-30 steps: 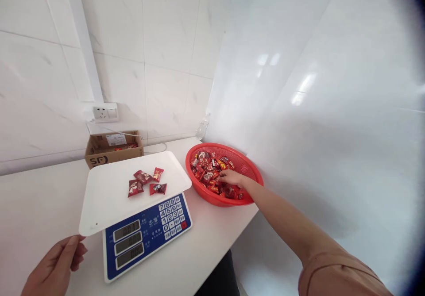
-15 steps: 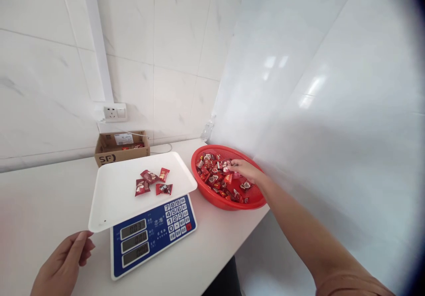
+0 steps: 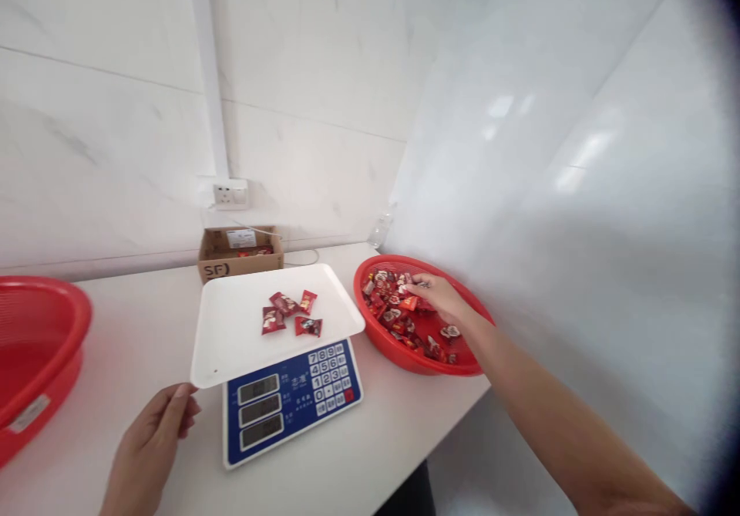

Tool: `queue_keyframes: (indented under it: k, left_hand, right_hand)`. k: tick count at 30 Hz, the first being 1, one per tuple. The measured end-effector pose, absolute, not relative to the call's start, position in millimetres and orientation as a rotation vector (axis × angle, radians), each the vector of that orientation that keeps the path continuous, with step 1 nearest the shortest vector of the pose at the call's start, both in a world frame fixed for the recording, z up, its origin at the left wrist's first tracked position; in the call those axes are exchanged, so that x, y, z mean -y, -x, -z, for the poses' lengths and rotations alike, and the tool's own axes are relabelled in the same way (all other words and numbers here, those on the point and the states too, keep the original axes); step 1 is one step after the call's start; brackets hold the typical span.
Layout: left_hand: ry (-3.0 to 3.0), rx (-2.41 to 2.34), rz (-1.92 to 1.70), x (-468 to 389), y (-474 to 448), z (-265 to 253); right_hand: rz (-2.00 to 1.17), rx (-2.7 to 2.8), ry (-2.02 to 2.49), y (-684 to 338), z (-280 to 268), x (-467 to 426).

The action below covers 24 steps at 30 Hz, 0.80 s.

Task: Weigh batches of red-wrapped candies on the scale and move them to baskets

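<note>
1. In the head view, the person's right hand (image 3: 436, 294) reaches over the rim of the red plastic colander (image 3: 386, 356) on the right, its fingertips among the wrapped candies (image 3: 394, 317). The fingers are drawn together at the wrappers; I cannot tell whether one is pinched. The colander stands close beside the scale, probably so that this arm can dip in without crossing the tray.

2. The left hand (image 3: 151, 439) is at the near left corner of the white weighing tray (image 3: 228, 338). Its fingers are curled, with the thumb laid over them. Whether they grip the tray's edge or merely rest beside it, I cannot tell; the pose may serve to steady that corner.

3. Four red candy packets (image 3: 273, 320) lie near the middle of the tray, well inside its edges, where they seem unlikely to slide off.

4. The blue control panel (image 3: 294, 406) of the digital scale faces the near side, likely for easy reading and keying; its digits are too blurred to read.

5. A cardboard box (image 3: 240, 271) marked SF sits behind the tray, holding more red packets. A second red basket (image 3: 78, 327) stands at the far left, apart from the scale.
</note>
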<state>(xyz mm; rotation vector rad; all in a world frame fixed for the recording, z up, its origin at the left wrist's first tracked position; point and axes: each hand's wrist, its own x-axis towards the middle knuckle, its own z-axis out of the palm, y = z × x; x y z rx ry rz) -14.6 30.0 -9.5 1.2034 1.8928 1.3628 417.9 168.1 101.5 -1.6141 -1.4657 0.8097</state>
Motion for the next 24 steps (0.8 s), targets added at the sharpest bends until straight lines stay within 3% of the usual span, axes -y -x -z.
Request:
queue_keyframes:
  k: [11, 18, 24]
  left_hand:
    - [-1.061, -1.761, -1.392, -22, 12, -2]
    - [-1.040, -1.750, -1.389, -21, 9, -10]
    - [-1.055, -1.750, -1.349, -20, 4, -16]
  right_hand:
    - [-0.811, 1.843, 1.285, -255, -110, -174]
    - [-0.648, 2.022, 1.215, -223, -104, -176]
    - [-0.974, 2.079, 1.274, -240, -109, -177]
